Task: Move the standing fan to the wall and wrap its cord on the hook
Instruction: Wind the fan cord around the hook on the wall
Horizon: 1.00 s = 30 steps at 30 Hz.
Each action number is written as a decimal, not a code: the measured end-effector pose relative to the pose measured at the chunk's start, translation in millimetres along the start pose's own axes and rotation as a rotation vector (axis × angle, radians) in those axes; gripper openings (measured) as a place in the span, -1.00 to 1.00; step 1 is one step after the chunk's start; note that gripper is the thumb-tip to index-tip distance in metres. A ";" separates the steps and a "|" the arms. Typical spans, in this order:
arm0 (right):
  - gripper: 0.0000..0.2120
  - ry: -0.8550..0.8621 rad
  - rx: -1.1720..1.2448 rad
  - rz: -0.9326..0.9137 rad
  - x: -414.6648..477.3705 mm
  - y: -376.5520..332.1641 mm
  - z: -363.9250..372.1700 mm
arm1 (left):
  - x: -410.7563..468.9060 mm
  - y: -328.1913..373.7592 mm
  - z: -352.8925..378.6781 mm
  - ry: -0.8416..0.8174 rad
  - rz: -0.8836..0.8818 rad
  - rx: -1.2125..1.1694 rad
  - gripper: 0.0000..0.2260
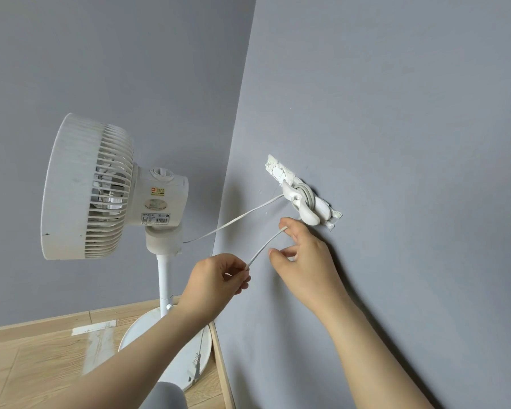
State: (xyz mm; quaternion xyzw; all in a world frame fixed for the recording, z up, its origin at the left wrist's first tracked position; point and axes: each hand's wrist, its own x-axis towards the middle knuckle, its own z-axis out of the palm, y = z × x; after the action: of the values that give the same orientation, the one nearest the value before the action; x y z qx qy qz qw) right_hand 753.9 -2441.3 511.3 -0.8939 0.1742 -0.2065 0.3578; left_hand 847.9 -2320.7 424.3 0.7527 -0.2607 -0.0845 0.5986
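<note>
The white standing fan [95,187] stands at the left of the frame in the corner, beside the grey wall [396,113]. Its cord [239,219] runs right to the hook [303,206] at centre, already looped around it. The left hand [213,278] pinches the loose stretch, and the right hand [304,261], just below the hook, grips it with curled fingers.

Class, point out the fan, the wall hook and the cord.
fan [68,187], head view, on the round housing.
hook [298,203], head view, on its front prong.
cord [267,245], head view, on the lower stretch.
</note>
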 end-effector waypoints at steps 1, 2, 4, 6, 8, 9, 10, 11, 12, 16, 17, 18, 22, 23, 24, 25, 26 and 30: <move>-0.53 -0.003 0.019 0.001 0.3 0.6 -0.2 | 1.4 -1.4 0.7 -0.027 0.025 0.039 -0.91; -0.52 -0.006 0.040 0.003 0.8 1.2 -0.4 | 1.9 -2.1 1.5 -0.078 0.040 0.074 -0.91; -0.52 -0.008 0.079 0.009 1.9 2.6 -0.5 | 1.7 -3.4 2.5 -0.198 0.038 0.087 -0.90; -0.51 -0.007 0.100 0.009 3.3 4.1 0.3 | 0.4 -5.7 1.0 -0.280 0.000 -0.033 -0.90; -0.52 -0.009 0.109 0.004 4.8 4.7 1.3 | -0.5 -9.7 -2.0 -0.338 -0.028 -0.143 -0.86; -0.52 -0.010 0.113 0.002 5.6 4.7 2.0 | -0.5 -11.3 -3.6 -0.352 -0.022 -0.155 -0.85; -0.53 -0.009 0.120 0.000 6.4 4.1 2.8 | -0.6 -12.6 -5.0 -0.354 -0.013 -0.158 -0.84; -0.53 -0.005 0.125 0.002 7.2 3.7 3.7 | -0.4 -14.0 -5.8 -0.340 -0.007 -0.154 -0.85; -0.54 0.000 0.130 0.002 7.9 2.9 4.4 | 0.1 -14.9 -6.5 -0.312 -0.003 -0.147 -0.86; -0.58 0.007 0.059 -0.027 8.1 1.3 2.9 | 1.3 -16.4 -9.6 -0.151 0.022 -0.001 -0.87; -0.59 -0.001 -0.022 -0.045 7.8 0.8 0.7 | 1.2 -16.5 -10.4 -0.109 0.043 0.048 -0.88; -0.60 -0.010 -0.113 -0.069 7.5 -0.4 -1.4 | 0.8 -16.2 -11.1 -0.069 0.071 0.091 -0.88; -0.68 -0.027 -0.350 -0.221 8.5 -14.3 -2.0 | -0.4 -16.7 -14.9 0.057 0.233 0.261 -0.81; -0.69 -0.047 -0.398 -0.264 11.1 -17.9 -1.0 | -0.3 -16.8 -15.9 0.085 0.273 0.290 -0.78; -0.68 -0.083 -0.451 -0.297 14.6 -21.9 1.0 | -0.4 -16.7 -17.5 0.115 0.303 0.307 -0.76; -0.66 -0.122 -0.513 -0.316 19.5 -24.9 2.8 | -0.7 -16.2 -19.4 0.147 0.329 0.322 -0.75; -0.66 -0.156 -0.587 -0.326 25.0 -27.7 5.0 | -0.4 -15.3 -21.8 0.180 0.355 0.340 -0.76; -0.75 -0.232 -0.863 -0.341 44.6 -41.1 14.3 | -1.5 -12.7 -32.8 0.212 0.412 0.413 -0.81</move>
State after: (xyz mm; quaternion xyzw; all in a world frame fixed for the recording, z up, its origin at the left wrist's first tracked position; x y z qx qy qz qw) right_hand 805.7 -2425.5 542.1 -0.9938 0.0537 -0.0699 -0.0678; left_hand 864.7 -2290.0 420.8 0.7944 -0.3556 0.1725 0.4612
